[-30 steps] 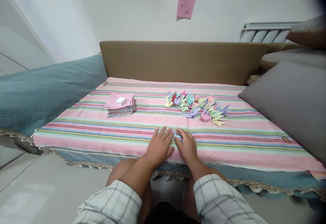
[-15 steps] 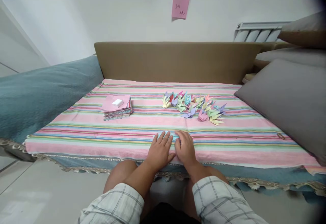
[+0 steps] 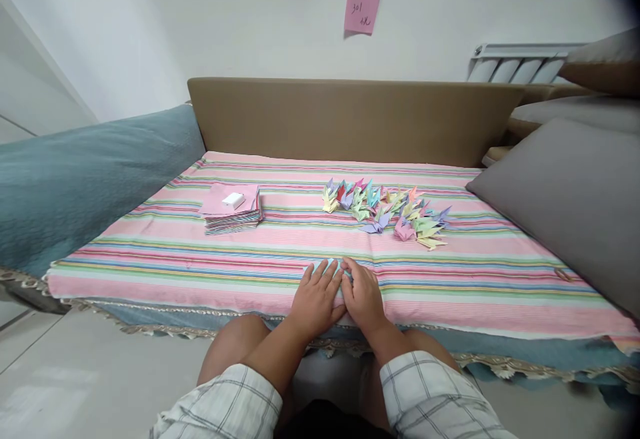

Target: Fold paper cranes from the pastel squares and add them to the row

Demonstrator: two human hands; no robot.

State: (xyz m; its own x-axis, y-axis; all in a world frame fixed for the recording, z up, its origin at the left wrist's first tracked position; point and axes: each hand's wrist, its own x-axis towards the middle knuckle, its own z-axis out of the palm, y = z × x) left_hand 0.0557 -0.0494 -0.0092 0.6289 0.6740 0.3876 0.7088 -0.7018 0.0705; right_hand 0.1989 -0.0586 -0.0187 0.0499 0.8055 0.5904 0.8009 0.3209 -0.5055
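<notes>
My left hand (image 3: 315,299) lies flat on the striped cloth (image 3: 150,279) near its front edge, fingers stretched out. Under and between its fingertips shows a bit of light blue paper (image 3: 320,266), mostly hidden. Close against it on the right, my right hand (image 3: 364,292) has its fingers curled together at the paper's right end; what they pinch is largely covered. Beyond the hands stands a group of folded paper cranes (image 3: 379,223) in many colours. To the left sits a stack of square paper (image 3: 233,222), pink on top, with a small white block (image 3: 233,200) on it.
A grey cushion (image 3: 560,206) leans at the right, near a small brown object (image 3: 563,274) on the cloth. The brown backrest (image 3: 350,119) runs behind, and a blue covered armrest (image 3: 100,159) closes the left side. A pink note (image 3: 362,9) hangs on the wall.
My right hand has moved in against my left, its fingers curling closer together. Light blue paper showed more widely half a second ago. The whole view shifted slightly with my head.
</notes>
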